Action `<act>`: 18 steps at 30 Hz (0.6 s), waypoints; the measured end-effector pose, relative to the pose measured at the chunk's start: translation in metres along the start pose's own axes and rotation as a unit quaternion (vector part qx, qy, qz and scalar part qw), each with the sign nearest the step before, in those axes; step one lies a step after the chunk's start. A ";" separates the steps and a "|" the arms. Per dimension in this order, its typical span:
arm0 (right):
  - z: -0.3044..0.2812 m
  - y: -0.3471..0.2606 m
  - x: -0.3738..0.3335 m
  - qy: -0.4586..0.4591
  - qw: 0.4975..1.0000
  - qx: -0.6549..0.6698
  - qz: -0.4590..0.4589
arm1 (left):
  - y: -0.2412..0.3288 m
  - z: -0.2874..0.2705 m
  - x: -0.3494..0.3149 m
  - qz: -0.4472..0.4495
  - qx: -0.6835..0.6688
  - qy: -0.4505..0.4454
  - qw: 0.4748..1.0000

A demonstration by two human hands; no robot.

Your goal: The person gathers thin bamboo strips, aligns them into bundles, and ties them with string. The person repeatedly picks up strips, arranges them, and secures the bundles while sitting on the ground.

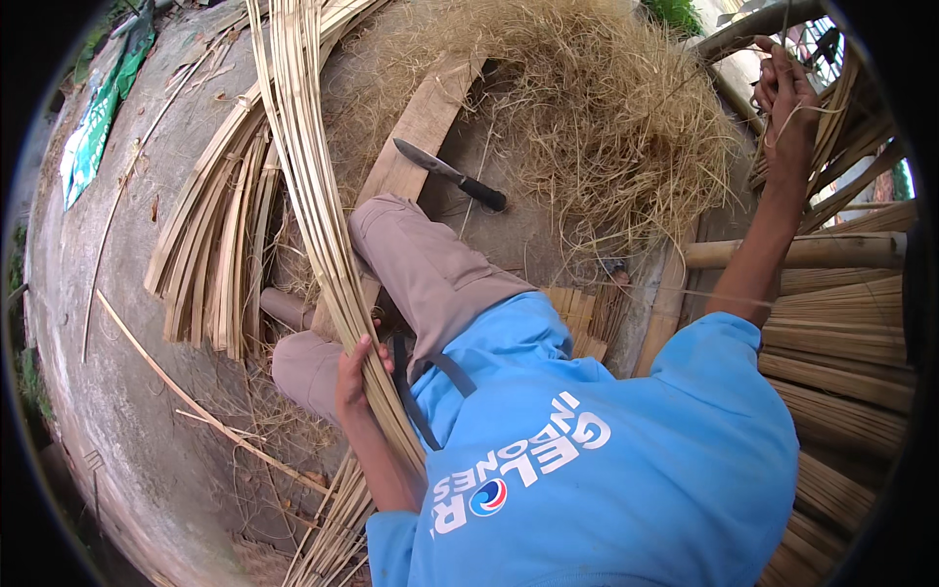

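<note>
My left hand (364,377) is wrapped round a long bundle of split bamboo strips (333,249). The bundle slants across my lap, running from the far edge down beside my waist. High at the right, my right hand (787,103) is raised beside a bamboo pole (763,29). Its fingers are curled in, and a thin pale strand shows against the palm. A knife (450,174) with a black handle lies partly across a wooden plank (425,112), beyond my knee.
A heap of fine bamboo shavings (626,127) covers the ground ahead. Another strip bundle (220,235) lies left of my legs. Stacked bamboo strips (841,342) and a horizontal pole (797,252) are close on my right. Loose strips (196,386) and a green-white sheet (103,112) lie farther left.
</note>
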State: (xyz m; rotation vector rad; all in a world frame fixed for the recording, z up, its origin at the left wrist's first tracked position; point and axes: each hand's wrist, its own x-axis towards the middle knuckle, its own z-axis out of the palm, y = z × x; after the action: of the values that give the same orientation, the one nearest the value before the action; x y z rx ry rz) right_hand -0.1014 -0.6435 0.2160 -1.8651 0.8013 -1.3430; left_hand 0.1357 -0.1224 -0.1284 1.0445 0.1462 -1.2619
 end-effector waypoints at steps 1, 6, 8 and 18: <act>0.002 0.007 0.015 -0.076 0.996 -0.017 0.034 | 0.001 -0.002 0.001 0.003 0.003 -0.009 1.000; 0.107 0.070 -0.002 -0.353 0.925 -0.056 0.129 | -0.005 -0.008 0.005 0.004 0.016 0.021 1.000; 0.167 0.112 -0.036 -0.356 0.929 -0.076 0.061 | -0.001 -0.005 0.001 0.025 0.044 0.053 0.997; 0.398 0.041 -0.187 -0.508 0.859 0.038 0.041 | 0.053 0.007 -0.014 0.326 0.397 0.325 0.794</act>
State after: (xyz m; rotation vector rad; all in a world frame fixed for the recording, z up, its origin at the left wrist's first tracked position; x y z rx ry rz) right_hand 0.2255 -0.4452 -0.0058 -2.0640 0.2394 -0.1865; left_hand 0.1714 -0.1204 -0.0862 2.0245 -0.2439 -0.2382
